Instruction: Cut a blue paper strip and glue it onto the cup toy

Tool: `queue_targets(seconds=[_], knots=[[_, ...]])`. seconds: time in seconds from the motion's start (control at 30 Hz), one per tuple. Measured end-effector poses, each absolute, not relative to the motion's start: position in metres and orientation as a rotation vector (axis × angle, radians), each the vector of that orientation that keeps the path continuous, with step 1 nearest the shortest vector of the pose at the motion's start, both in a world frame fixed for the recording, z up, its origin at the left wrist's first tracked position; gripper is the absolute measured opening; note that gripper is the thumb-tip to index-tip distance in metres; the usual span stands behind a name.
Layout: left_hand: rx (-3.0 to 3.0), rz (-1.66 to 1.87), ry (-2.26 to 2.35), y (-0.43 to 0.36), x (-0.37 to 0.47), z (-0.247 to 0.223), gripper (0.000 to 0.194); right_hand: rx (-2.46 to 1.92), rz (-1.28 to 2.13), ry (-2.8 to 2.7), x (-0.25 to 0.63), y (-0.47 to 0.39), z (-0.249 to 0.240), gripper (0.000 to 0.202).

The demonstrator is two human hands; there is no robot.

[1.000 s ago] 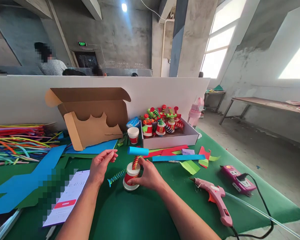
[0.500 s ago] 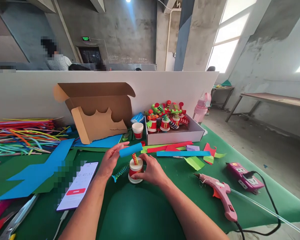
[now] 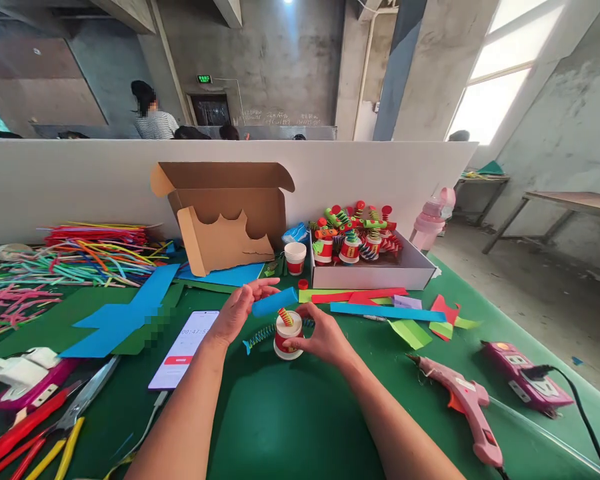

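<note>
A small red-and-white paper cup (image 3: 286, 345) stands bottom-up on the green table, its white base on top. My right hand (image 3: 325, 337) is closed around its right side with thumb and fingers. A short red-and-yellow paper spring (image 3: 285, 317) rises from the cup, and a blue paper tube (image 3: 275, 303) lies across above it. Whether the two are joined I cannot tell. Out to the left of the cup sticks a blue-green coiled strip (image 3: 260, 338) with a blue tip. Beside the tube's left end, my left hand (image 3: 237, 312) has its fingers stretched out and apart.
A pink glue gun (image 3: 460, 393) and a purple power strip (image 3: 527, 377) lie at right. Finished cup figures fill a white box (image 3: 375, 275) behind. Phone (image 3: 185, 350), scissors (image 3: 75, 407), pipe cleaners (image 3: 100, 250) and blue paper (image 3: 125, 313) are at left.
The view has turned left, so the table's things appear farther right. My right hand still holds the cup, and a dark coil now shows on its right side. My left hand stays by the tube.
</note>
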State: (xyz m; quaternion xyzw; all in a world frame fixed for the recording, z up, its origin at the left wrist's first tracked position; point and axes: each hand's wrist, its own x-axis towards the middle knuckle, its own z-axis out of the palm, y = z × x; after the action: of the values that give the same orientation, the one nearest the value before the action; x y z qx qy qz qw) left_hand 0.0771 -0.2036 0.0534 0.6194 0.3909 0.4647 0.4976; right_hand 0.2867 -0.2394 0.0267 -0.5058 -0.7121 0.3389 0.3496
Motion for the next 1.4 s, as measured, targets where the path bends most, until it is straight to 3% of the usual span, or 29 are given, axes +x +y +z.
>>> queue_targets(seconds=[0.13,0.33,0.43,0.67,0.87,1.07,1.4], knots=[[1.530,1.020,0.848,-0.205,0.067,0.058,0.093,-1.341,0.864,-1.855,0.286,-0.240,0.028,0.048],[1.515,1.102,0.861,-0.206,0.074,0.056,0.048,-1.327,0.846,-1.871,0.286,-0.239,0.024,0.046],[1.525,1.174,0.879,-0.207,0.083,0.053,0.037,-1.257,0.924,-1.821,0.291,-0.237,0.024,0.053],[1.622,1.135,0.966,-0.214,0.101,0.059,0.041,-0.955,0.887,-1.501,0.310,-0.229,0.040,0.045],[1.661,1.096,0.949,-0.216,0.107,0.057,0.039,-0.883,0.867,-1.546,0.303,-0.234,0.041,0.032],[1.599,1.057,0.916,-0.214,0.102,0.059,0.056,-0.901,0.880,-1.491,0.297,-0.234,0.036,0.026],[1.746,0.884,0.926,-0.205,0.090,0.051,0.025,-0.905,0.907,-1.481,0.294,-0.235,0.034,0.026]])
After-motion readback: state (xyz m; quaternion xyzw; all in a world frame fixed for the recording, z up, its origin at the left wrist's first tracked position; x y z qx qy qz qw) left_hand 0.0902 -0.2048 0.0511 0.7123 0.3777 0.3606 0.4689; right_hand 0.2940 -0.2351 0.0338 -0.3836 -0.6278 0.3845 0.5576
